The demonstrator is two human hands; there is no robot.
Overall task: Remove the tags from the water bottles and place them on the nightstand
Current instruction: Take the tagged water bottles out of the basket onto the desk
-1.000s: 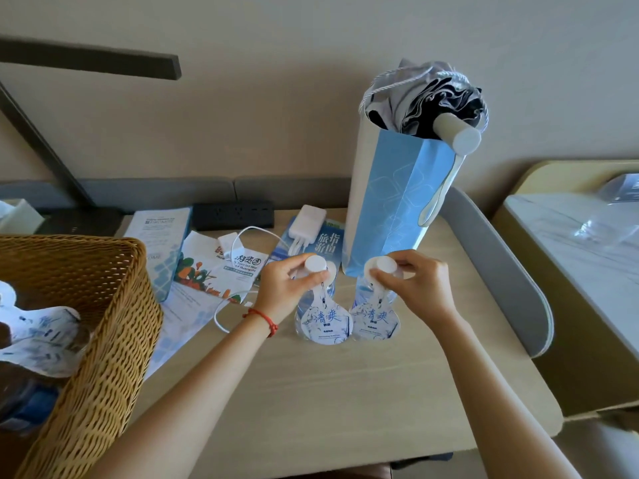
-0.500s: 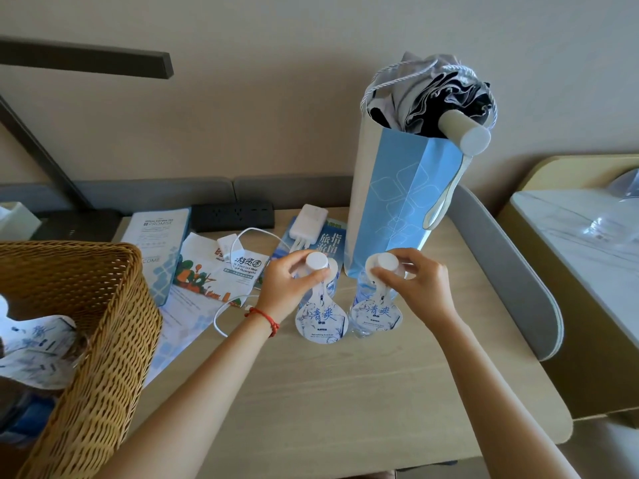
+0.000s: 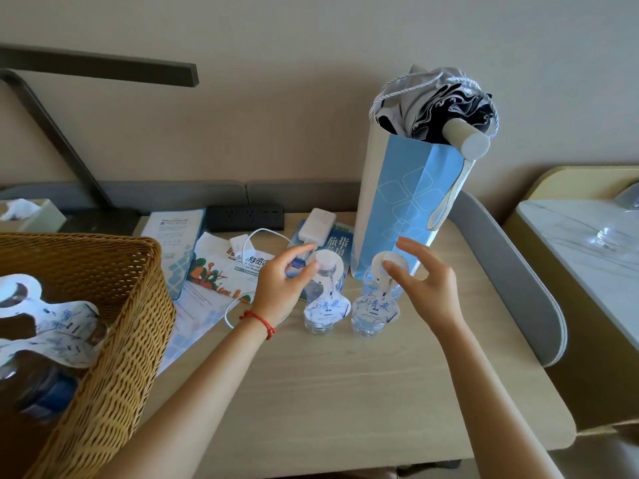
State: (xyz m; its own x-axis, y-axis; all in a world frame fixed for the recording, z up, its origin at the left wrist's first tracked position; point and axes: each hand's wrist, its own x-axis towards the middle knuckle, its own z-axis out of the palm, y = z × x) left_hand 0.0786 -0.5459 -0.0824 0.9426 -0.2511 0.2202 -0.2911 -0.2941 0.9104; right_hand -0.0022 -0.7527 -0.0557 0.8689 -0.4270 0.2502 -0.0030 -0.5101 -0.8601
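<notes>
**Two tagged bottles, a hand at each neck**

Two small clear water bottles stand upright side by side on the pale wooden nightstand (image 3: 345,392), nearly touching. The left bottle (image 3: 320,323) and the right bottle (image 3: 368,326) each wear a white-and-blue paper tag looped over the neck, under a white cap. The left tag (image 3: 326,307) hangs flat down the front of its bottle; the right tag (image 3: 375,305) does the same, and its ring looks tipped up a little at the cap.

The left hand (image 3: 280,288), a red string bracelet (image 3: 259,321) at its wrist, has thumb and forefinger curled in at the left bottle's neck, pinching the ring of the tag. The right hand (image 3: 427,285) is spread and relaxed beside the right cap, its thumb tip touching the ring of the tag, the other fingers fanned out and gripping nothing.

Just behind the bottles stands a tall blue-and-white paper bag (image 3: 404,202) with a folded umbrella (image 3: 446,112) poking out. To the left sits a wicker basket (image 3: 114,323) holding more tagged bottles. Leaflets (image 3: 207,271), a white charger (image 3: 316,226) with its cable and a black power strip (image 3: 245,217) lie towards the wall.
</notes>
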